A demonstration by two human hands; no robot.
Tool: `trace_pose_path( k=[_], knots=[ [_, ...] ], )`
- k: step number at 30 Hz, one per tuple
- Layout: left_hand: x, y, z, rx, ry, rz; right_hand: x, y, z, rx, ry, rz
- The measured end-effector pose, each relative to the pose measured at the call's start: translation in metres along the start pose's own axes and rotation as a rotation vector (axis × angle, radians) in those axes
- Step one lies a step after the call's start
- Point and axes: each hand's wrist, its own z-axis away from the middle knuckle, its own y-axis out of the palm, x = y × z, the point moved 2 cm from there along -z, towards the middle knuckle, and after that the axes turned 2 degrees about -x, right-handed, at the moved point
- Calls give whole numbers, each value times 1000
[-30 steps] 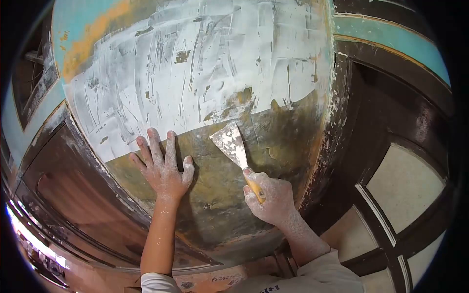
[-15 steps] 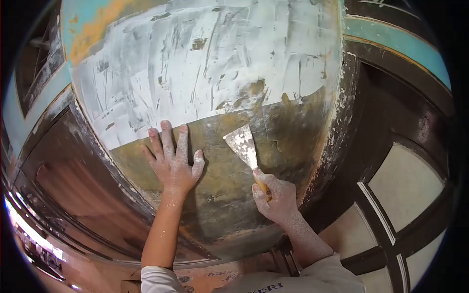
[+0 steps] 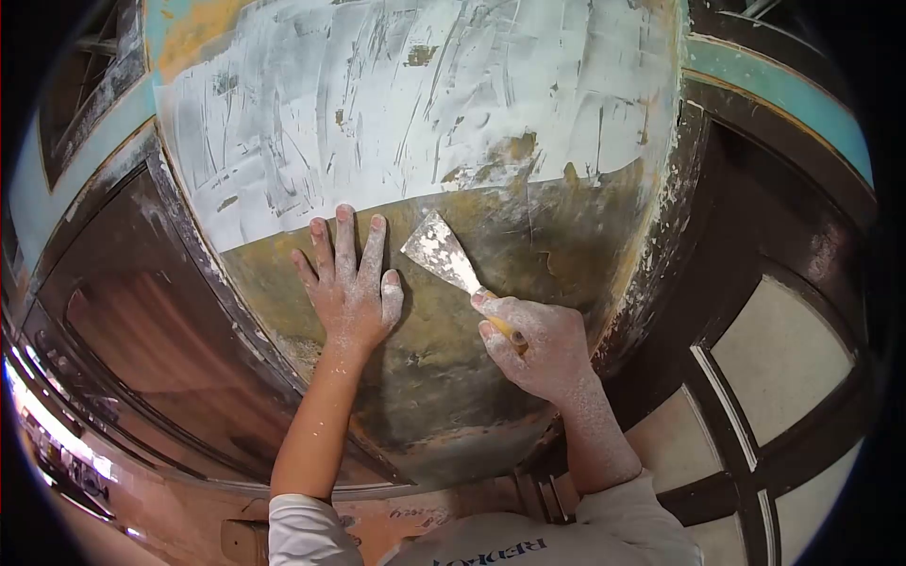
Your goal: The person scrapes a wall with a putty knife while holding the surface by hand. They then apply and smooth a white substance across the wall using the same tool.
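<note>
My left hand (image 3: 351,288) lies with fingers spread on the bare, brownish lower part of the wall (image 3: 425,358), its fingertips at the lower edge of the white putty coat (image 3: 396,123). In my right hand (image 3: 540,347) is a putty knife (image 3: 444,253), held by its yellow handle. The knife's flared metal blade is speckled with white and points up and left, over the bare wall just below the putty edge. White dust covers both hands. Streaks and small uncoated patches show in the putty.
Dark wooden frames flank the wall panel, with a reddish-brown panel (image 3: 179,340) on the left and a dark door with pale panes (image 3: 783,354) on the right. Turquoise trim (image 3: 783,90) runs along the upper right. Reddish floor (image 3: 415,514) shows below.
The putty knife has moved left and slightly up, closer to my left hand, and its blade tilts further left. The wall sits a little further right and higher in view.
</note>
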Motion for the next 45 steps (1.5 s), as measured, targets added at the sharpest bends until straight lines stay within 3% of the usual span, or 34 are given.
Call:
trace_pose_path(
  k=[10,12,22,25,28,30,31,34,39,42,45],
  knots=[
    [7,-5,0,30,-7,25,0,-9,-6,-12,-40,9],
    [15,-9,-7,-73,54,7,-4,-6,0,30,63,-46],
    [44,-20,-22,-79,-48,-80,-1,1,-8,54,38,-34],
    [45,-20,-22,-77,-50,-74,1,3,-9,24,-49,16],
    [47,-22,-20,-78,-31,-78,-17,21,23,-2,87,-75],
    [46,-22,-19,-71,-33,-94,-33,35,50,-235,237,-232],
    [45,-21,-19,-83,-33,-97,-36,42,53,-319,198,-265],
    [43,-22,-19,-69,-46,-102,-26,39,40,-375,272,-390],
    [47,-20,-17,-92,-10,-124,-31,35,41,-365,277,-352],
    [47,-21,-14,-81,-13,-105,-41,45,49,-450,179,-318],
    [48,-22,-12,-84,-10,-104,-30,32,33,-382,301,-411]
  ],
)
